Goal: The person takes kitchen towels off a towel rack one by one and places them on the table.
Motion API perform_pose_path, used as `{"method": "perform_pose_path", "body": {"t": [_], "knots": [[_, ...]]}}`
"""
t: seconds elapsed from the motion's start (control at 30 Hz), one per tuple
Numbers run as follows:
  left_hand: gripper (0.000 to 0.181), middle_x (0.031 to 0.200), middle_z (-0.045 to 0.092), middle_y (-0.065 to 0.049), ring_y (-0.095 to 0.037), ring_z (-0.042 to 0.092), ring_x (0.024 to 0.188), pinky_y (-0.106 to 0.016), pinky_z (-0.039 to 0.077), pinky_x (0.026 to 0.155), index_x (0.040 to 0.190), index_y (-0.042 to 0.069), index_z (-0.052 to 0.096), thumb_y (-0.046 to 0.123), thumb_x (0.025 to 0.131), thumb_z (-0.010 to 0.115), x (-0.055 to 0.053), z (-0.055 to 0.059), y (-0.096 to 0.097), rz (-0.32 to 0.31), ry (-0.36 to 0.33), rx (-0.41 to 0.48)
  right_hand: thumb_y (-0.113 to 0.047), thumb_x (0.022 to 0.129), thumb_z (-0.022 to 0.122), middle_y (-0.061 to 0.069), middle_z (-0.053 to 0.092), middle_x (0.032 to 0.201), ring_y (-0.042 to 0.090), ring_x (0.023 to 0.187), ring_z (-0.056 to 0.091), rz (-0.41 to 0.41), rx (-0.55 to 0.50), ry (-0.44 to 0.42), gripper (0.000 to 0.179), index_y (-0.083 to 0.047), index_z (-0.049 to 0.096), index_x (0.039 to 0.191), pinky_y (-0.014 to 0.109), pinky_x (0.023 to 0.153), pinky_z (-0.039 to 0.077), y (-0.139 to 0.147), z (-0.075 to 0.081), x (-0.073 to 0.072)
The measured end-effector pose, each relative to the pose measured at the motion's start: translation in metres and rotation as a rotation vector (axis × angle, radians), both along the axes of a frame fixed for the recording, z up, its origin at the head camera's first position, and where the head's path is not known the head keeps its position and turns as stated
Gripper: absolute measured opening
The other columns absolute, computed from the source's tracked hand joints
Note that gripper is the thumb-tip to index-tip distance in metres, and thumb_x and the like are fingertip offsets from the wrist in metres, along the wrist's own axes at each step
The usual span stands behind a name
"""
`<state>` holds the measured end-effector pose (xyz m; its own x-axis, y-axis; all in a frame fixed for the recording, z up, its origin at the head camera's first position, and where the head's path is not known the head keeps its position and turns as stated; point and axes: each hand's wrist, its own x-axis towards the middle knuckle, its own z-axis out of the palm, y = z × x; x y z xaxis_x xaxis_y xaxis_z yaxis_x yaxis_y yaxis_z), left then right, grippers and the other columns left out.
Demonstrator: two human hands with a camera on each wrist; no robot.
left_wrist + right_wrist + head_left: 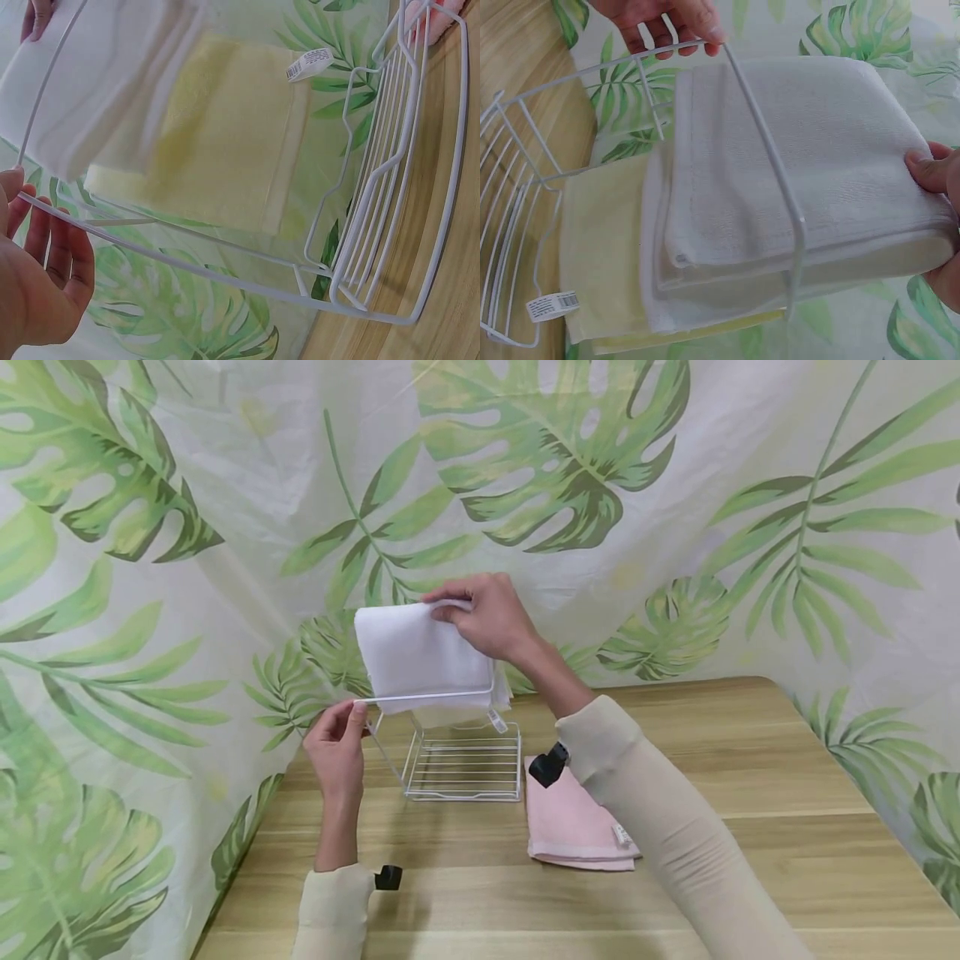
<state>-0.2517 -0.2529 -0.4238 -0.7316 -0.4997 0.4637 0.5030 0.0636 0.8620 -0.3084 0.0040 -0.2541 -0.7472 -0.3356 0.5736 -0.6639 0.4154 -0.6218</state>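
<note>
My right hand (pixel 487 614) pinches the folded top edge of a white towel (pixel 420 652), which hangs at the upper part of a white wire rack (pixel 465 793). A pale yellow towel (pixel 217 135) with a white label (pixel 309 65) hangs on the rack just behind the white one. With thumb and fingers, my left hand (pixel 337 747) grips the rack's upper left corner. The rack's front top bar crosses before the white towel in the head view. In the right wrist view, the white towel's loose layers (pixel 667 247) overlap the yellow towel.
A folded pink towel (pixel 573 827) with a small label lies on the wooden table (pixel 720 852), right of the rack. Leaf-print cloth (pixel 262 468) hangs behind the table and along its left side. A black wrist camera (pixel 547 766) sits at the right cuff.
</note>
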Motion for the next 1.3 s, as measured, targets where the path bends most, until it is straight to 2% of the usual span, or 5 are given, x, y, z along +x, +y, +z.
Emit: {"method": "perform_pose_path", "body": {"t": [0.3,0.53,0.83,1.1,1.3], "knots": [[0.022,0.081,0.074,0.006,-0.007,0.066,0.067,-0.016,0.061,0.063,0.104,-0.010,0.076,0.010,0.098,0.080,0.001,0.001,0.001,-0.005,0.008,-0.007,-0.012,0.098,0.079,0.005,0.083,0.114,0.016,0.112,0.079,0.012,-0.058,0.068,0.014,-0.012,0.085,0.112,0.028,0.094,0.064,0.003,0.017,0.004],[0.023,0.081,0.073,0.007,-0.007,0.066,0.069,-0.016,0.062,0.065,0.105,-0.009,0.076,0.012,0.098,0.081,0.001,0.001,0.000,-0.008,0.001,-0.010,-0.011,0.097,0.081,0.003,0.084,0.112,0.014,0.110,0.078,-0.004,-0.123,0.076,0.014,-0.012,0.086,0.110,0.024,0.094,0.062,0.011,0.031,0.010],[0.020,0.080,0.073,0.007,-0.007,0.066,0.068,-0.017,0.062,0.064,0.104,-0.007,0.077,0.011,0.097,0.081,0.000,0.000,-0.001,-0.012,-0.003,-0.003,-0.011,0.095,0.083,0.004,0.084,0.108,0.014,0.103,0.079,-0.013,-0.199,0.142,0.013,-0.012,0.086,0.108,0.022,0.087,0.061,0.027,0.040,0.017],[0.019,0.080,0.072,0.007,-0.007,0.064,0.066,-0.017,0.061,0.063,0.104,-0.009,0.076,0.008,0.097,0.080,0.002,0.002,0.000,-0.011,-0.017,-0.002,-0.009,0.093,0.085,0.006,0.084,0.109,0.017,0.105,0.080,-0.062,-0.219,0.137,0.014,-0.011,0.086,0.107,0.017,0.086,0.058,0.051,0.054,0.027],[0.024,0.080,0.072,0.008,-0.007,0.064,0.067,-0.016,0.061,0.064,0.106,-0.014,0.074,0.009,0.098,0.080,0.003,0.002,-0.001,-0.007,-0.017,-0.011,-0.008,0.094,0.083,0.007,0.084,0.108,0.019,0.100,0.080,-0.099,-0.198,0.141,0.013,-0.013,0.087,0.105,0.014,0.081,0.057,0.079,0.054,0.037]]}}
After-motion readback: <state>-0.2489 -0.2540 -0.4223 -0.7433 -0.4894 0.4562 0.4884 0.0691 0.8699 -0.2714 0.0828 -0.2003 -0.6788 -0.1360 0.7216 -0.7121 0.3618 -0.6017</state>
